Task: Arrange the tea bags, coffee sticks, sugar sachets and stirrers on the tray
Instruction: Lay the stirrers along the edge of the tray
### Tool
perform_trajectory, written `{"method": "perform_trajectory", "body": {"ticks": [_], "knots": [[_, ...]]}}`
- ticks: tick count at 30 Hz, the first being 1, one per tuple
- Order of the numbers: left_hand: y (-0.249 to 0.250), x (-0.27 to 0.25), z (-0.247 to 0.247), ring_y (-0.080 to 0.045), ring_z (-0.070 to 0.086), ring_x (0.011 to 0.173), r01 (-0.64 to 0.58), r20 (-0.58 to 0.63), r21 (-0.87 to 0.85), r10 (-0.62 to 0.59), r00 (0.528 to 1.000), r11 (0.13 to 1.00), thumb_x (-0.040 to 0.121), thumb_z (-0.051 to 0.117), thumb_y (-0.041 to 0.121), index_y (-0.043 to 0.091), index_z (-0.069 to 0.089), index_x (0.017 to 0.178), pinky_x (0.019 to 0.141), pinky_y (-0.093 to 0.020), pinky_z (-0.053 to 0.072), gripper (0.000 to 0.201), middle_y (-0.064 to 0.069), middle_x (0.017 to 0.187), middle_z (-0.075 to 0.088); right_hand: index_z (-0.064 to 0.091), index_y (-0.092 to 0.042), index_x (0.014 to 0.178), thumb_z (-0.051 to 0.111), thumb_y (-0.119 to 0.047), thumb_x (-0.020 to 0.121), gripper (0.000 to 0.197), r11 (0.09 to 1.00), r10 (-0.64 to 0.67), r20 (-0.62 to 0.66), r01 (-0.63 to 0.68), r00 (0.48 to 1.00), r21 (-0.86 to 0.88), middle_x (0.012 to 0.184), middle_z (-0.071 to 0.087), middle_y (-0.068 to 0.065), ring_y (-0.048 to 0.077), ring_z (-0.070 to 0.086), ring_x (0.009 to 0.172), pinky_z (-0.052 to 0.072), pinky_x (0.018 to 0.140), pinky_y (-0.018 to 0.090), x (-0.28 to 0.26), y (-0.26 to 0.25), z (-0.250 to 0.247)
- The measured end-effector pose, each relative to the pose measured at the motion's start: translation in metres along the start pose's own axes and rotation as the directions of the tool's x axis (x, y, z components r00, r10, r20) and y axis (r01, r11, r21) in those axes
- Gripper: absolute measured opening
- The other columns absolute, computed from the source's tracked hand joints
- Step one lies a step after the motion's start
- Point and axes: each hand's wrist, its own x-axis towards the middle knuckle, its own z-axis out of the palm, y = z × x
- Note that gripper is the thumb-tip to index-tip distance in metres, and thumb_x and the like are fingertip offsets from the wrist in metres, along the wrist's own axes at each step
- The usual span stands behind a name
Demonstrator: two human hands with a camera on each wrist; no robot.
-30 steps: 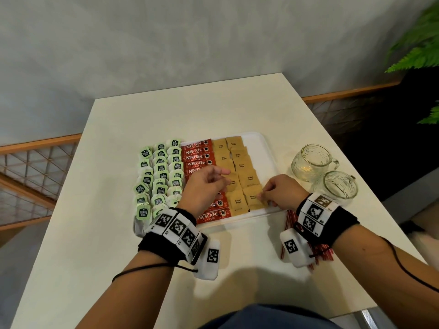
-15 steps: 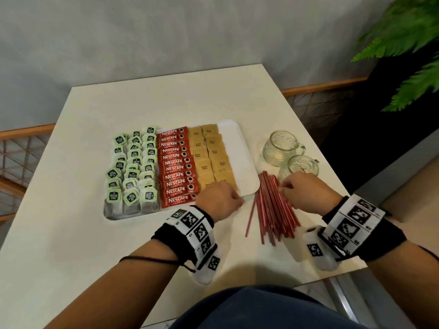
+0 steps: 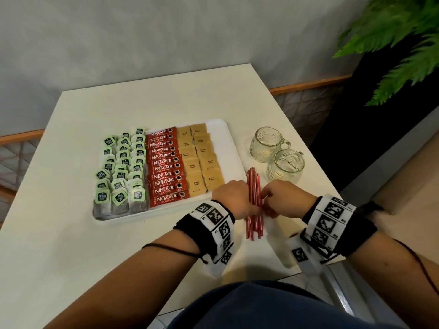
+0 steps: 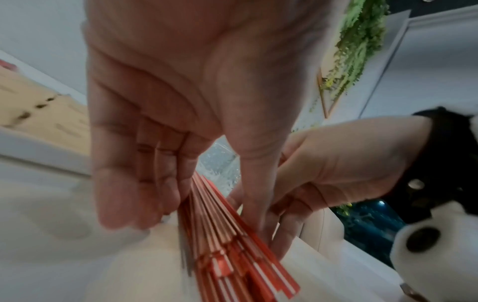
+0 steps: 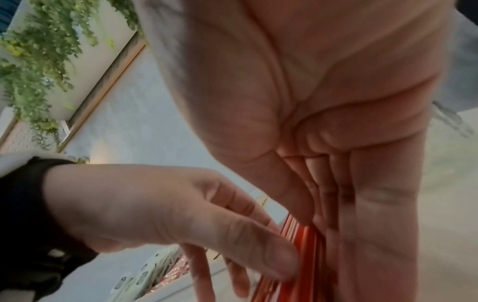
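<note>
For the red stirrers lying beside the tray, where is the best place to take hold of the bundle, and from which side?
Probably mid-length, closing in from both long sides. The stirrers are thin, loose and lie parallel on the table, so squeezing them sideways keeps them gathered; an end grip would likely let them fan out. The left hand and right hand already flank that middle section.

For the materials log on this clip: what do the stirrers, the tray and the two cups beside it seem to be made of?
Stirrers: thin flat red strips with white stripes at the ends, probably plastic; both hands press them together on the table.
Tray: plain white, smooth with a rounded raised rim, likely plastic or melamine.
Cups: clear and see-through with a dimpled pattern and handles, apparently glass.
</note>
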Motion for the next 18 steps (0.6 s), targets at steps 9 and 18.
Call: {"method": "perform_trajectory", "body": {"ticks": [9, 18], "knots": [[-0.003, -0.016, 0.005, -0.028, 0.063, 0.102, -0.054, -0.125, 0.399, 0.113, 0.986, 0.915, 0.095, 0.052, 0.019, 0.008, 0.049, 0.12, 0.056, -0.027, 0.028, 0.027, -0.008, 0.117, 0.06, 0.071, 0.002, 0.095, 0.036, 0.009, 0.087, 0.037, 0.982, -0.035, 0.066, 0.023, 0.997, 0.185, 0.083, 0.071, 0.019, 0.029, 0.071, 0.078, 0.06, 0.075, 0.035, 0.0, -0.009, 0.0], [-0.079, -0.055, -0.011, -0.025, 0.065, 0.096, -0.078, -0.077, 0.503, 0.134, 0.988, 0.861, 0.095, 0.048, 0.016, 0.015, 0.047, 0.122, 0.064, -0.031, 0.037, 0.027, -0.003, 0.115, 0.06, 0.066, -0.007, 0.08, 0.056, -0.025, 0.086, 0.022, 0.972, -0.216, -0.217, 0.188, 0.952, -0.143, 0.077, 0.068, 0.005, 0.022, 0.065, 0.074, 0.051, 0.068, 0.037, 0.008, -0.03, 0.014]]}}
